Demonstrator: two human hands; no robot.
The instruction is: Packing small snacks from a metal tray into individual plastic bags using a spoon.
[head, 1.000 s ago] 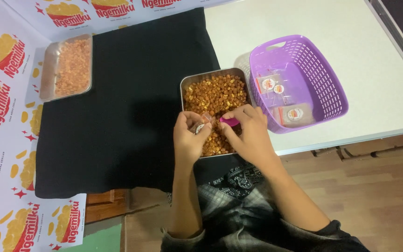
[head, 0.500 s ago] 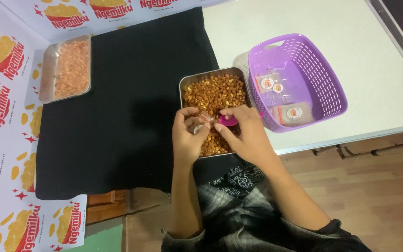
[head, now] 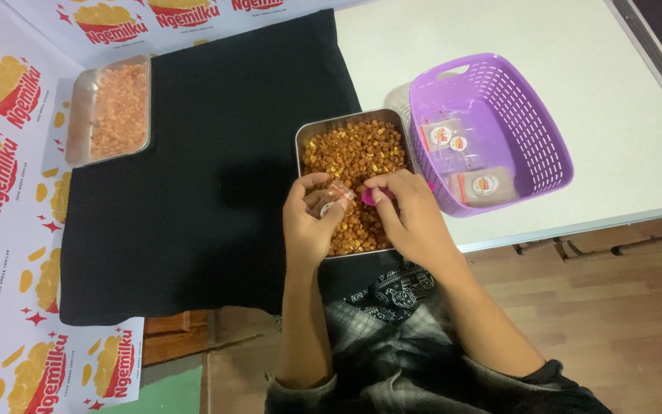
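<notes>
A black cloth (head: 208,176) covered the table beside printed paper. Over the steel tray of brown snack pieces (head: 350,153), the left hand (head: 309,222) pinched a small clear pouch (head: 334,198), and the right hand (head: 411,215) pinched a pink scoop (head: 381,195) at its mouth. 3 filled pouches (head: 465,161) already lay in the purple basket (head: 538,146). The tray was mostly full, so much remained; another tray (head: 113,107) sat far left, untouched.

The tray (head: 305,138) is dull brushed metal; the basket (head: 530,115) is smooth perforated plastic – slightly glossy. A matt black cloth (head: 208,153) covers the smooth, pale desk (head: 576,46); the small pouch (head: 336,198) is clear, shiny plastic.
</notes>
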